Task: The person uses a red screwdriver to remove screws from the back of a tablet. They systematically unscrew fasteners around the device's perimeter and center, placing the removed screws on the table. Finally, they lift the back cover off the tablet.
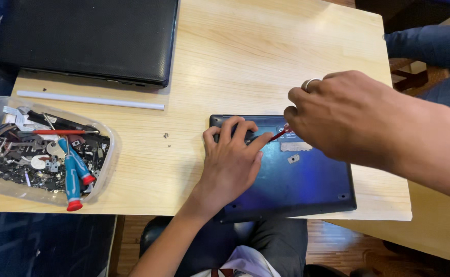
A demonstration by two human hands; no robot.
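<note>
Steadying a dark blue upturned laptop base (296, 179) on the pale wooden desk (266, 56).
Left hand (232, 159) lies flat, fingers spread, pinning it down; right hand (348, 115) is closed around a thin red-handled screwdriver (280, 134), tip angled at the case.

light wood table (266, 56), brown wood floor (337, 246)

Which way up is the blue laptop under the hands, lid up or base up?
Base up: the blue laptop shows its flat underside, with corner screw holes and stuck-on labels.
</note>
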